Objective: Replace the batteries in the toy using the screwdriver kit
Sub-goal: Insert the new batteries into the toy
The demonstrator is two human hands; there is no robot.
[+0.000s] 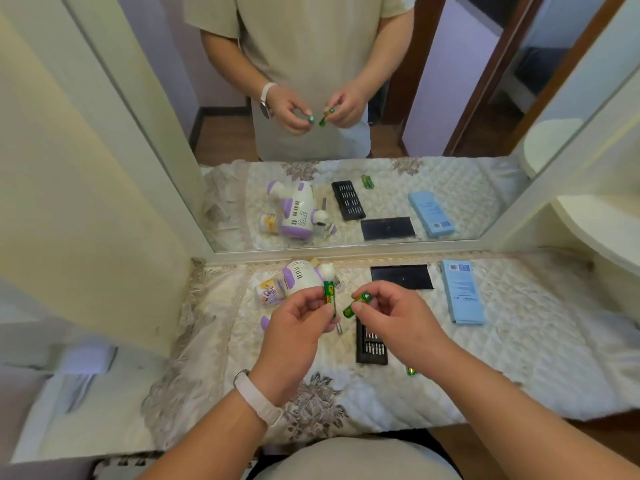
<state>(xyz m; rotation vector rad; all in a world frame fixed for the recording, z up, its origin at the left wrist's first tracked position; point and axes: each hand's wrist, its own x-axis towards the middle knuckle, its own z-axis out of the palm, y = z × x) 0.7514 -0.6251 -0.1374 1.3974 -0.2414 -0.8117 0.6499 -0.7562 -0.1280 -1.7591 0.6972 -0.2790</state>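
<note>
A wide mirror [460,109] stands along the back of the worktop [485,358], which is covered by a quilted cream cloth with a floral border. A pale blue box [462,292] lies flat on the right. At the back, close to the mirror, a white and purple toy [301,277] lies on its side, partly hidden behind the left hand. Just right of the toy lies a flat black lid [401,277]. Nearer the person sits the black screwdriver bit tray [371,344], partly covered by the right hand.

Both hands are raised above the worktop, close together but apart. The left hand [294,327], with a pale wristband [256,396] on its wrist, has its fingers curled and pinches one green battery [328,292], held roughly upright. The right hand [394,317] pinches what look like two green batteries [363,298] between thumb and curled fingers, tilted down to the left. One more green battery, the loose battery [412,371], lies on the cloth just beside the tray's near right corner, partly hidden by the right forearm.
</note>
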